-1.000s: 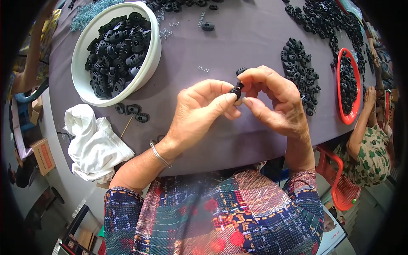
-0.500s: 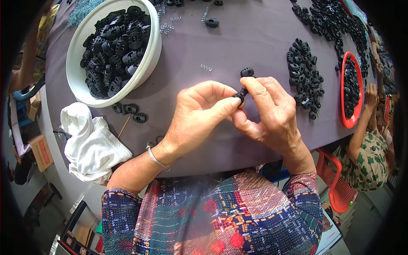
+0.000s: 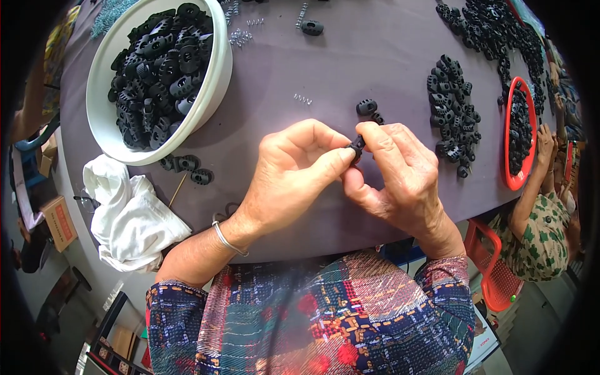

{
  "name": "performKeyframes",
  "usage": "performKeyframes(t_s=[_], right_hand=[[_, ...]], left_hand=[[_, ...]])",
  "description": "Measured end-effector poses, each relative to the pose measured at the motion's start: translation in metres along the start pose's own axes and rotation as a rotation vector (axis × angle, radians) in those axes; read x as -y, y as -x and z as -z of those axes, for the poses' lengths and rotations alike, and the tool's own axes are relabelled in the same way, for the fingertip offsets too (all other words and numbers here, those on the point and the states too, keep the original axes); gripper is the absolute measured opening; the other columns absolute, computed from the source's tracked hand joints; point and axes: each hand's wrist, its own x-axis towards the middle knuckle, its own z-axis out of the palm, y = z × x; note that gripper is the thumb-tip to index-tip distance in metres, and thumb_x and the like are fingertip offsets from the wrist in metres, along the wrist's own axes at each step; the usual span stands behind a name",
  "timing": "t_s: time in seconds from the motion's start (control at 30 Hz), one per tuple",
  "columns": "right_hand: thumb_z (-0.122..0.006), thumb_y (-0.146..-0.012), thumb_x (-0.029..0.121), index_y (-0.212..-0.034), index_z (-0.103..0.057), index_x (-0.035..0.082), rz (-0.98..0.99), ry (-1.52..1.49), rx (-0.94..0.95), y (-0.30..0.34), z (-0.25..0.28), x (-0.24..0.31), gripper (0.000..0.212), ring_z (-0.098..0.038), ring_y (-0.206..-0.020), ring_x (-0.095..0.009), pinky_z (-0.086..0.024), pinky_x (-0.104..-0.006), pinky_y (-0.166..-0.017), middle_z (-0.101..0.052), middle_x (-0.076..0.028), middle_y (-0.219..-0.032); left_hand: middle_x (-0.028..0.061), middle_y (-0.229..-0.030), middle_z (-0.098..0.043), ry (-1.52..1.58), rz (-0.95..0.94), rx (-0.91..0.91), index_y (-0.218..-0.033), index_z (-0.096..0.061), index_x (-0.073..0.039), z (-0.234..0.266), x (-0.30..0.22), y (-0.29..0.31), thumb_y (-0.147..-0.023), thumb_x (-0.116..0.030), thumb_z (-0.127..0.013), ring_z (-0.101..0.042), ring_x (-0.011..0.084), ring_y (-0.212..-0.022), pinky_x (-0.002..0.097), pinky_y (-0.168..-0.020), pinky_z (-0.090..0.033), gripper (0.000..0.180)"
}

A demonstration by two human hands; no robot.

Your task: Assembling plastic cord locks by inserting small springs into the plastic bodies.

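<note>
Both hands meet over the near middle of the table on a small black plastic cord lock (image 3: 357, 145). My left hand (image 3: 290, 172) pinches it between thumb and forefinger. The fingertips of my right hand (image 3: 403, 169) grip its other end, hiding much of it. Just past the right fingers lie a loose black cord lock body (image 3: 367, 107) and a smaller black piece (image 3: 377, 117). A single metal spring (image 3: 303, 99) rests on the cloth farther off, to the left of them. Whether a spring sits inside the held cord lock cannot be seen.
A white bowl (image 3: 220, 75) heaped with black cord lock parts stands at left, a white cloth (image 3: 140, 219) near it. Rightward are a pile of cord locks (image 3: 451, 115) and a red basin (image 3: 516, 182). Another person's hand (image 3: 546, 147) is at far right; a red chair (image 3: 500, 284) stands below.
The fingers have shifted slightly around the cord lock, which stays between both hands. The small black piece beyond the right fingers now shows. The view has moved a little.
</note>
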Motion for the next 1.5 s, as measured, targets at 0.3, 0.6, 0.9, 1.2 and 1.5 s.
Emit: performKeyframes(t_s=[0.3,0.6,0.9,1.2,1.5], right_hand=[[-0.071,-0.067,0.015,-0.1,-0.055,-0.005,-0.01,-0.001,0.041,0.002,-0.003,0.001,0.042,-0.056,-0.065,-0.027,-0.049,-0.0362,-0.055,-0.053,-0.011,-0.075],[-0.071,-0.068,0.013,-0.097,-0.054,-0.005,-0.01,-0.026,0.076,0.001,-0.001,0.001,0.038,-0.055,-0.062,-0.027,-0.048,-0.0364,-0.052,-0.05,-0.011,-0.072],[-0.072,-0.068,0.013,-0.095,-0.056,-0.006,0.026,-0.078,0.042,-0.001,-0.004,-0.005,0.036,-0.055,-0.06,-0.027,-0.048,-0.0359,-0.052,-0.051,-0.011,-0.07],[-0.071,-0.069,0.011,-0.092,-0.057,-0.006,0.057,-0.054,0.072,0.0,-0.006,-0.005,0.031,-0.055,-0.058,-0.026,-0.049,-0.0357,-0.051,-0.052,-0.011,-0.068],[-0.071,-0.071,0.015,-0.09,-0.057,-0.004,0.044,-0.072,-0.058,-0.006,-0.01,-0.01,0.031,-0.056,-0.058,-0.027,-0.048,-0.036,-0.051,-0.052,-0.011,-0.068]], left_hand=[[0.0048,-0.087,-0.066,-0.043,0.052,0.005,-0.093,-0.061,0.004,0.0,-0.002,-0.001,-0.089,-0.003,-0.062,-0.062,0.0082,-0.08,0.0235,-0.072,-0.052,0.008],[0.0045,-0.086,-0.066,-0.045,0.101,0.048,-0.092,-0.061,0.003,0.004,-0.006,-0.003,-0.09,-0.004,-0.061,-0.062,0.0086,-0.079,0.0236,-0.071,-0.052,0.008],[0.0014,-0.09,-0.063,-0.01,0.097,0.071,-0.098,-0.063,0.001,0.005,-0.005,0.0,-0.093,-0.007,-0.06,-0.058,0.0052,-0.082,0.0206,-0.072,-0.051,0.009],[0.0046,-0.087,-0.065,-0.06,0.091,0.03,-0.094,-0.061,0.004,0.006,0.0,-0.002,-0.094,-0.009,-0.059,-0.062,0.0087,-0.078,0.0232,-0.069,-0.052,0.012],[0.0058,-0.085,-0.065,0.224,0.133,0.04,-0.098,-0.06,0.003,0.009,-0.005,-0.007,-0.096,-0.014,-0.056,-0.064,0.011,-0.077,0.0244,-0.071,-0.052,0.017]])
